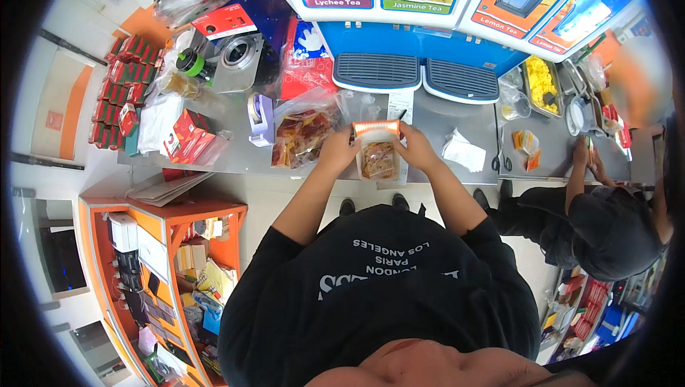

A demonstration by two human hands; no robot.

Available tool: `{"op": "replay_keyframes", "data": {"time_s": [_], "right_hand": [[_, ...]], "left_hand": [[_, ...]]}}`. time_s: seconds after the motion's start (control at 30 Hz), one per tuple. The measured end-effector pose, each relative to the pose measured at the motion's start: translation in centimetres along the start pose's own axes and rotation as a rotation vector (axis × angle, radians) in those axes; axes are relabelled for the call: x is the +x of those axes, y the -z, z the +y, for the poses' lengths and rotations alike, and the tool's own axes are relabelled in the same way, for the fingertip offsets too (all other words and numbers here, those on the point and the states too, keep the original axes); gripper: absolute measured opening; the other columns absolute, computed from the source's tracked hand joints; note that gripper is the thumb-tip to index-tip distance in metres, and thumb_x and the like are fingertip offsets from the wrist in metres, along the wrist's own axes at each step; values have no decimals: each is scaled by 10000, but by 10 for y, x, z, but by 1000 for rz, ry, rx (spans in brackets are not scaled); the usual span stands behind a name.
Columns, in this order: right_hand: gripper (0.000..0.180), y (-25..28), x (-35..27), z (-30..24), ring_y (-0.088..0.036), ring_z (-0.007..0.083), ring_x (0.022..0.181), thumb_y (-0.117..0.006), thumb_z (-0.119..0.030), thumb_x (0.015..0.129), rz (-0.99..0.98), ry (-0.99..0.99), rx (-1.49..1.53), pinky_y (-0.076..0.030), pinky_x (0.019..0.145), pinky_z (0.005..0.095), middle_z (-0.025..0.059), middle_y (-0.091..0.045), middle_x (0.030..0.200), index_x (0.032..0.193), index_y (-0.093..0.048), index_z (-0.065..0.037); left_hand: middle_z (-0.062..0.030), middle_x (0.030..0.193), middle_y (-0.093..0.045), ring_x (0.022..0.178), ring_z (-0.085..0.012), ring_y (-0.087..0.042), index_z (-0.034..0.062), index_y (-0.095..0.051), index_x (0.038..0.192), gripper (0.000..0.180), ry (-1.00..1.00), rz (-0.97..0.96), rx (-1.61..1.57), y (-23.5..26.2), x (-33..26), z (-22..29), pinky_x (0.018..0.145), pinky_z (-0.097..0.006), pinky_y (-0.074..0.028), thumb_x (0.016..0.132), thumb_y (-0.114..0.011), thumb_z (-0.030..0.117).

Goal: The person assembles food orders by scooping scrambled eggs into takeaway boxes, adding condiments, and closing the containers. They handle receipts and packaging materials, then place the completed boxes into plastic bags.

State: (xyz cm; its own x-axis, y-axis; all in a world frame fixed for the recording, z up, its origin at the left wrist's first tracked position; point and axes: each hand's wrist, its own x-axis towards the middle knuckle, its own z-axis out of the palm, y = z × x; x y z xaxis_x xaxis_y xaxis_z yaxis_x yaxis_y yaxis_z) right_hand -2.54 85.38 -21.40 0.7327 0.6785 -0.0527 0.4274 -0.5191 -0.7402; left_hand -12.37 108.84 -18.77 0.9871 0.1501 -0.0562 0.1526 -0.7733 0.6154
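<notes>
A small takeaway box (376, 129) with an orange-and-white flap stands open at the counter's front edge. Brownish food (379, 161) fills its inside. My left hand (341, 149) grips the box's left side, and my right hand (418, 149) has hold of the right side; the fingertips are partly hidden. Just left of the box lies a clear plastic bag (303, 134) of reddish-brown pieces. A lilac tape dispenser (260, 120) stands beyond that bag to the left. Behind the box is a printed paper slip (400, 105), and a crumpled white paper (464, 151) lies to the right.
A blue-and-white drink dispenser with grey drip trays (378, 71) backs the counter. Black-handled scissors (496, 162) lie at the right. Farther right, a co-worker (606, 223) handles something beside a tray of yellow food (542, 84). Red boxes (189, 136) and an orange shelf (164, 209) are at left.
</notes>
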Motion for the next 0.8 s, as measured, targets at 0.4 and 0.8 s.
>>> {"op": "replay_keyframes", "data": {"time_s": [0.4, 0.8], "right_hand": [[435, -44, -68, 26, -608, 304, 1065, -568, -85, 900, 233, 408, -432, -486, 894, 442, 140, -585, 1334, 1322, -630, -169], [394, -51, -69, -12, -657, 244, 951, -553, -200, 1037, -1, -396, 806, -661, 682, 353, 132, -472, 1154, 1389, -411, -93]], "left_hand": [[-132, 1241, -648, 1047, -299, -648, 218, -604, 1385, 555, -351, 56, 156, -50, -71, -58, 922, -349, -538, 865, -550, 33], [-110, 1256, -517, 1063, -244, -576, 131, -450, 1462, 504, 667, -193, -1206, -62, -79, -6, 914, -456, -582, 1016, -595, 316]]}}
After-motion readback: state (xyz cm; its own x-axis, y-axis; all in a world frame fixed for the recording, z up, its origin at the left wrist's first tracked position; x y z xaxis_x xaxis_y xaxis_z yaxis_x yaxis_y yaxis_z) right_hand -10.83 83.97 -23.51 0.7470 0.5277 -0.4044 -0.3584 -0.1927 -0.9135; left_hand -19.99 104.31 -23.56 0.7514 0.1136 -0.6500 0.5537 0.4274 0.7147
